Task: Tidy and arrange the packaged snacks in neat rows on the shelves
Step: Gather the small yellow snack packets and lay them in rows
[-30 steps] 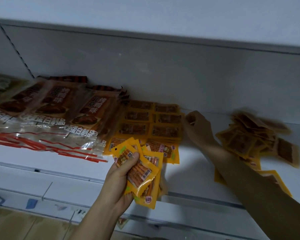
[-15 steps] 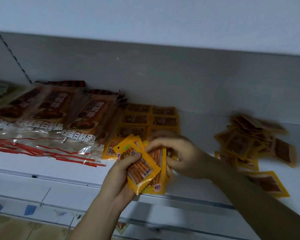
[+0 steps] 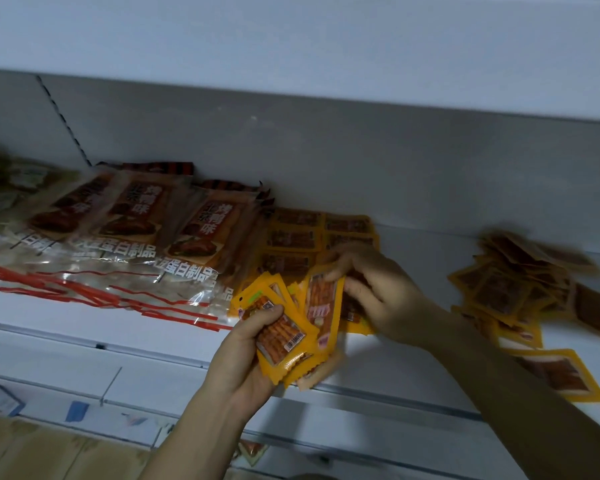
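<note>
- Left hand (image 3: 246, 355) grips a fanned stack of yellow snack sachets (image 3: 284, 337), thumb across the top pack, fingers curled under; stack sits just in front of the white shelf (image 3: 84, 327) edge.
- Right hand (image 3: 378, 292) pinches one upright sachet (image 3: 321, 303) by its upper edge, thumb and fingertips closed on it, right beside the stack.
- Sachets look v. light, thin, flat; film glossy so prob. slippery, and a fanned stack can slide apart w/o thumb pressure.
- Soft, bendy packs w/ crimped serrated ends; best hold = pinch at a sealed edge or clamp flat across both faces, not by the middle contents.
- Not fragile by the look, but squeezing hard could crease the strips inside.
- Neat rows of same sachets (image 3: 298, 237) already lie flat on shelf behind the hands, next to the large clear snack bags (image 3: 125, 230) on the left.
- Loose pile of sachets (image 3: 513, 282) lies well apart to the right, unsorted; one lone sachet (image 3: 561, 372) near the front edge.
</note>
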Demonstrator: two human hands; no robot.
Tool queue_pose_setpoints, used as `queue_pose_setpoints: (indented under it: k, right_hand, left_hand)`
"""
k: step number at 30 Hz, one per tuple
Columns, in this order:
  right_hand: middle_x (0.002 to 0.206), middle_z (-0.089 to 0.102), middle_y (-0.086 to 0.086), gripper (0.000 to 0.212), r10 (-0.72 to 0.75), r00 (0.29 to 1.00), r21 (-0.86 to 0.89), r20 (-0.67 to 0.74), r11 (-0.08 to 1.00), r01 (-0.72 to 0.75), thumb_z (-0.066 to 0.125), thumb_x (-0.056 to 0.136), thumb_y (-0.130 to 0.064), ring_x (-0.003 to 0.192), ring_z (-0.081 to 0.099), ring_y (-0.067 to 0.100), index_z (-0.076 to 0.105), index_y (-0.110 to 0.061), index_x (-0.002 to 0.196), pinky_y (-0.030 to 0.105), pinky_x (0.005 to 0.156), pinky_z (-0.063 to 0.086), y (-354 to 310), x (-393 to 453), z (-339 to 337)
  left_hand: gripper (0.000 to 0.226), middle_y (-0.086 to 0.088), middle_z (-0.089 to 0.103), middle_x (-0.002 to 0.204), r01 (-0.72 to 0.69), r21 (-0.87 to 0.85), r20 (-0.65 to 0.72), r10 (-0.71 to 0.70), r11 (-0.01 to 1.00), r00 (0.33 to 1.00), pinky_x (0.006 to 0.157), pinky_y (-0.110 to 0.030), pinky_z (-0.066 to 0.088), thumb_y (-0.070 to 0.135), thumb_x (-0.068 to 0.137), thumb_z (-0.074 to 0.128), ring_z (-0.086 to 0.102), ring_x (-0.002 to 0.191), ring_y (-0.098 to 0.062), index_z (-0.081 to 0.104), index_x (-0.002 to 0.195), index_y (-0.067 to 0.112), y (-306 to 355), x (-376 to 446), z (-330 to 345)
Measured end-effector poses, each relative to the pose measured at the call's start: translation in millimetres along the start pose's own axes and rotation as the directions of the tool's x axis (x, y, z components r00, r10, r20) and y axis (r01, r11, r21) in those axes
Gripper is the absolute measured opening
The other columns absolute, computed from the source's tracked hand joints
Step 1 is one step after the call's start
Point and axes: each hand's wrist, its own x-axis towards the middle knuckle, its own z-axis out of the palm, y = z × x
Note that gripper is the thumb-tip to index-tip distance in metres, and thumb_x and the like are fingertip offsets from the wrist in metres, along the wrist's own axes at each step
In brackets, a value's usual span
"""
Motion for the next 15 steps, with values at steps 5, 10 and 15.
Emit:
queue_pose_setpoints:
  k: [5,10,15]
  right_hand:
    - [0.128,0.061,-0.012,0.019,0.141,0.989,0.12,0.04,0.982,-0.144,0.051,0.097,-0.016,0.12,0.06,0.011,0.057,-0.034,0.1,0.035,0.095,0.052,-2.1,0.6,0.9]
    - [0.106,0.077,-0.003,0.022,0.229,0.969,0.311,-0.09,0.931,-0.191,0.066,0.087,-0.007,0.105,0.072,0.017,0.072,-0.028,0.085,0.043,0.092,0.058,-4.9,7.5,-1.4]
    - [0.099,0.076,-0.016,0.031,0.325,0.899,0.163,-0.293,0.944,-0.289,0.079,0.086,-0.009,0.096,0.07,0.001,0.078,-0.04,0.086,0.029,0.091,0.056,11.1,34.5,15.3]
  left_hand:
    - [0.031,-0.025,0.072,0.118,-0.01,0.008,-0.022,0.011,1.0,1.0,0.096,-0.063,0.053,0.006,0.086,0.062,0.073,0.099,-0.04,0.069,0.116,0.004,8.7,-1.0,-8.0]
    - [0.031,-0.024,0.073,0.114,0.015,-0.012,-0.06,-0.015,1.0,0.998,0.087,-0.056,0.059,0.004,0.088,0.061,0.074,0.093,-0.039,0.068,0.118,0.004,11.5,-4.1,-14.5]
    - [0.034,-0.024,0.074,0.106,-0.009,0.014,-0.062,0.01,1.0,0.998,0.081,-0.05,0.059,0.003,0.087,0.06,0.075,0.081,-0.033,0.07,0.119,0.001,15.5,-11.1,-25.2]
